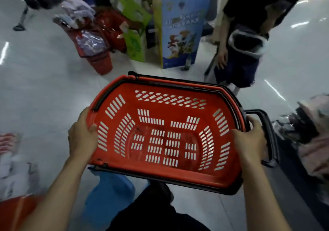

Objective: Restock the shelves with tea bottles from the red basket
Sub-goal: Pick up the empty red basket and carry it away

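A red plastic basket (179,173) with slotted walls and black handles fills the middle of the head view, held above the floor. Nothing lies inside it; no tea bottles show. My left hand (82,134) grips its left rim, thumb over the edge. My right hand (249,138) grips the right rim beside the black handle (267,124). No shelf is in view.
A person in dark clothes (249,40) stands at the upper right. A blue cardboard display stand (179,29), green bags (135,35) and other red baskets with packaged goods (92,44) crowd the floor ahead. A blue stool (110,191) sits below the basket. Bagged clothing (311,138) lies right.
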A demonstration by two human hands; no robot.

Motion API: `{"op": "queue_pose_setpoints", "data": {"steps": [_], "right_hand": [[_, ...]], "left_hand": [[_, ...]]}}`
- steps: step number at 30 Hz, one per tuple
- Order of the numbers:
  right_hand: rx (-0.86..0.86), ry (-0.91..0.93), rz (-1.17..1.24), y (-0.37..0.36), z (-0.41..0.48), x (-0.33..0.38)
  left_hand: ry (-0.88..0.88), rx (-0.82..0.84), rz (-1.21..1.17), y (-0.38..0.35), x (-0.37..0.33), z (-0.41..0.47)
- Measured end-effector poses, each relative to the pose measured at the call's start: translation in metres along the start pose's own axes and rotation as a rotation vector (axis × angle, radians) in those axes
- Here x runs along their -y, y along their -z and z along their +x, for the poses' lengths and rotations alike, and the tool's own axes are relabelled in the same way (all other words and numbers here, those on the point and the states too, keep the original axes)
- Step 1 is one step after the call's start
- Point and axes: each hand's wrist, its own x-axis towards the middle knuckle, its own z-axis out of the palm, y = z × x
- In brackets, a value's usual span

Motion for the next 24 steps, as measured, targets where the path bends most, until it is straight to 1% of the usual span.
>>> {"op": "queue_pose_setpoints", "data": {"steps": [6, 9, 13, 17, 24], "right_hand": [[0.193, 0.199, -0.064, -0.127, 0.011, 0.128], [0.281, 0.287, -0.085, -0.185, 0.006, 0.183], [0.388, 0.351, -0.102, -0.272, 0.003, 0.249], [0.486, 0.437, -0.137, -0.371, -0.002, 0.316], [0.662, 0.517, -0.237, -0.550, -0.023, 0.436]], "left_hand": [[0.221, -0.139, -0.078, 0.036, 0.042, 0.095], [0.335, -0.210, -0.066, 0.054, 0.069, 0.135], [0.436, -0.297, -0.099, 0.071, 0.112, 0.192], [0.589, -0.378, -0.084, 0.082, 0.150, 0.252], [0.786, -0.469, -0.046, 0.110, 0.203, 0.365]]}}
